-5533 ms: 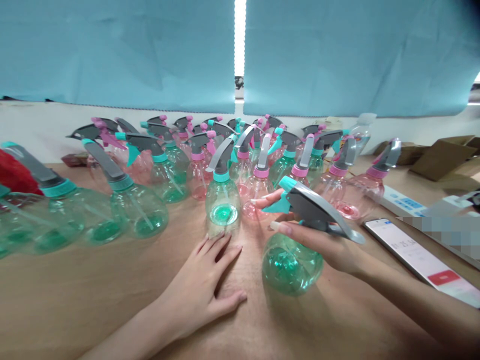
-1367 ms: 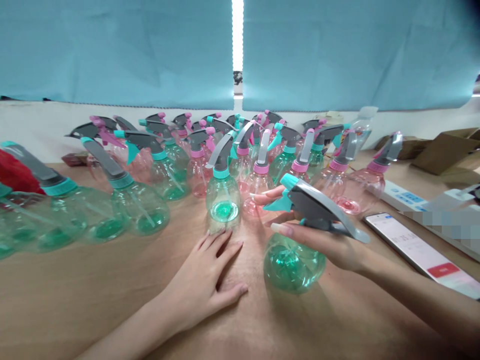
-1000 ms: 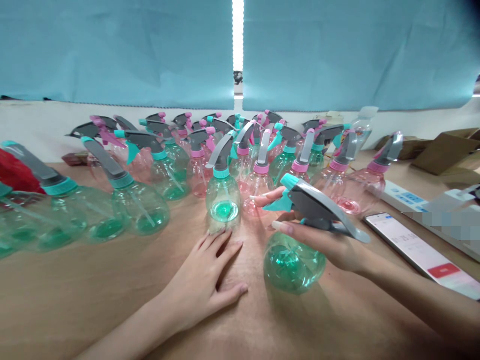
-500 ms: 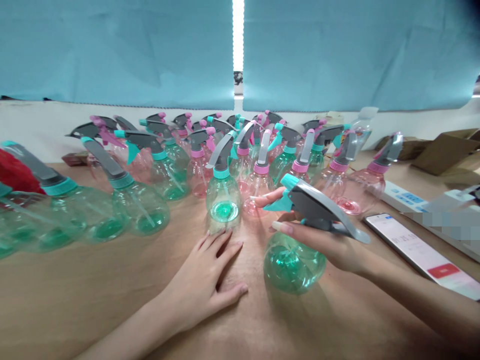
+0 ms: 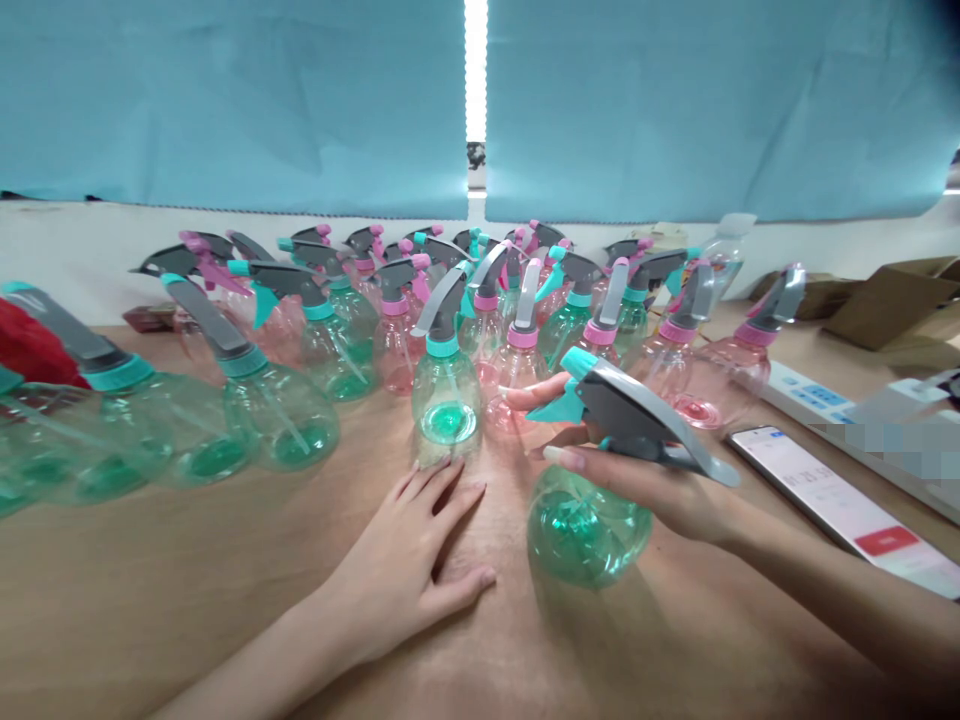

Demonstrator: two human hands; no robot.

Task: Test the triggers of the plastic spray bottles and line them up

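My right hand (image 5: 645, 480) is wrapped round the neck of a clear green spray bottle (image 5: 589, 525) that stands on the wooden table (image 5: 187, 590), just under its grey and teal trigger head (image 5: 637, 415). My left hand (image 5: 409, 565) lies flat on the table with its fingers spread. Its fingertips almost touch the base of another green spray bottle (image 5: 446, 400) straight ahead.
Several green and pink spray bottles (image 5: 517, 330) crowd the far half of the table. A phone (image 5: 840, 505) with a lit screen lies at the right, beside a white power strip (image 5: 817, 400). Cardboard boxes (image 5: 885, 300) sit far right. Something red (image 5: 26, 345) is at the left edge.
Both hands and the held bottle have stayed in place. Only the view has shifted slightly since the earliest frame.
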